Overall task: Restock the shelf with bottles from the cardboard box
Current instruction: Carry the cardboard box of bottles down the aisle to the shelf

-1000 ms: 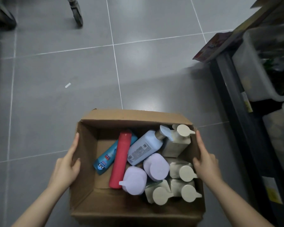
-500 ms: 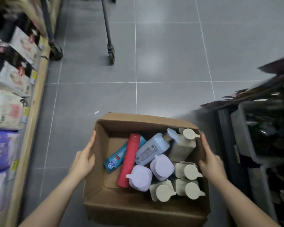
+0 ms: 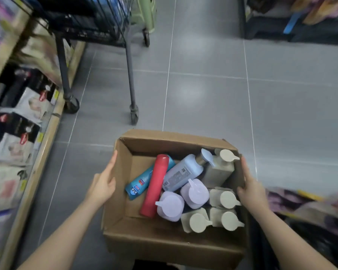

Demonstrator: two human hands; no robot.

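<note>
The cardboard box (image 3: 170, 248) is carried at waist height, clamped between the left hand (image 3: 102, 185) and right hand (image 3: 251, 189); each grip is flat, fingers spread and pressed on an outer side wall. All bottles are inside: red bottle (image 3: 154, 185) and blue tube (image 3: 144, 180) lying flat, pale blue pump bottle (image 3: 180, 173) slanted, two lilac bottles (image 3: 194, 193) and beige bottles (image 3: 225, 198) upright. None is shelved yet. Compared with half a second ago, the view is swung further left: more of the left shelf (image 3: 45, 133) is shown and the cart (image 3: 132, 80) is nearer. The restocking spot is probably being approached.
</note>
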